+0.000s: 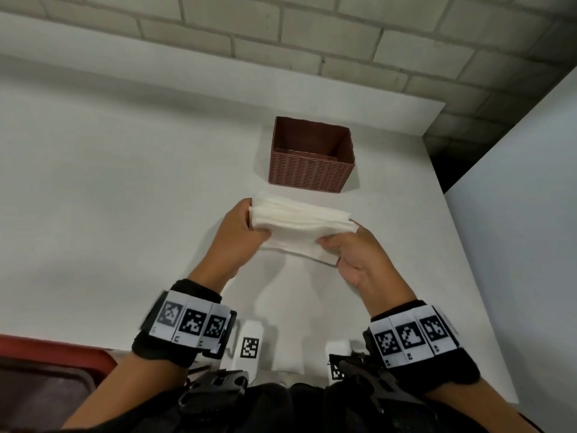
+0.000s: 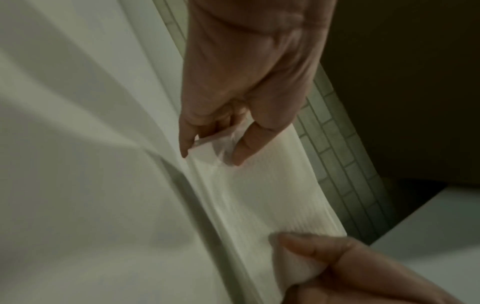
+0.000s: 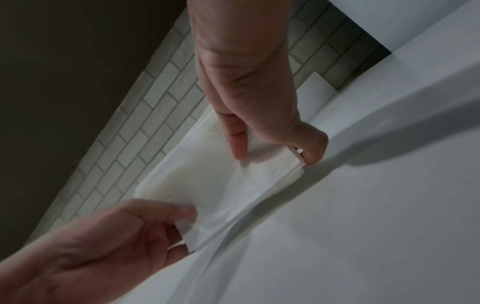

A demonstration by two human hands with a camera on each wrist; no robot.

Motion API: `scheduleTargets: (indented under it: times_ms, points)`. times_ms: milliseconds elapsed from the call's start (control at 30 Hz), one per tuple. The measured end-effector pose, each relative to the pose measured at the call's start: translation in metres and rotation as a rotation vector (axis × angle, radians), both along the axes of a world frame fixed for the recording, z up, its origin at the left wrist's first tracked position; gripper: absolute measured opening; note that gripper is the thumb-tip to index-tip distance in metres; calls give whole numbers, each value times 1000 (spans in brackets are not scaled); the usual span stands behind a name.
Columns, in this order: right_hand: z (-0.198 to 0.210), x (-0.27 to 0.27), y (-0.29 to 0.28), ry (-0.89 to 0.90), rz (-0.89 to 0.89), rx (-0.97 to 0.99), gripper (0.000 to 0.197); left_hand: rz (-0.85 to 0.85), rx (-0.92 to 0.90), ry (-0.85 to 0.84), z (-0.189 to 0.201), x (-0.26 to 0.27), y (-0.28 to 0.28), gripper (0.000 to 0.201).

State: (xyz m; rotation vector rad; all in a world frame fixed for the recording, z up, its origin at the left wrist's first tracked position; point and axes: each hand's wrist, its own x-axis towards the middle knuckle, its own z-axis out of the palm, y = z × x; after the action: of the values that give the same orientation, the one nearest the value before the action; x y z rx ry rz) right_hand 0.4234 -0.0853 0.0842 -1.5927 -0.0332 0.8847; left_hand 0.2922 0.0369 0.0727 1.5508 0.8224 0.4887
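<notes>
A thick stack of white paper napkins is held low over the white table, just in front of an open brown woven basket. My left hand grips the stack's left end, thumb on top and fingers behind. At the right end my right hand pinches it the same way. In the left wrist view my left hand clamps the napkins, and the right hand holds the far end. The right wrist view has my right hand on the napkins and the left hand opposite. Nothing shows inside the basket.
A red-rimmed bin sits at the lower left by the table's near edge. A white panel rises along the right side, and a grey brick wall runs behind the table.
</notes>
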Motion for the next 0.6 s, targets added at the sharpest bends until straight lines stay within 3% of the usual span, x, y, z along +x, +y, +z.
scheduleTargets:
  times_ms: [167, 233, 300, 467, 600]
  points:
    - [-6, -9, -12, -101, 76, 95, 47, -85, 66, -35, -18, 3, -6, 43]
    - [-10, -14, -12, -133, 96, 102, 59, -124, 110, -60, -17, 7, -7, 31]
    - [-13, -18, -12, -150, 93, 107, 66, -129, 119, -91, -17, 9, -7, 33]
    - [-15, -11, -16, -156, 115, 131, 57, -54, -59, -113, -21, -3, -8, 90]
    - [-17, -11, -15, -171, 153, 147, 60, -58, -64, -140, -20, -4, -6, 97]
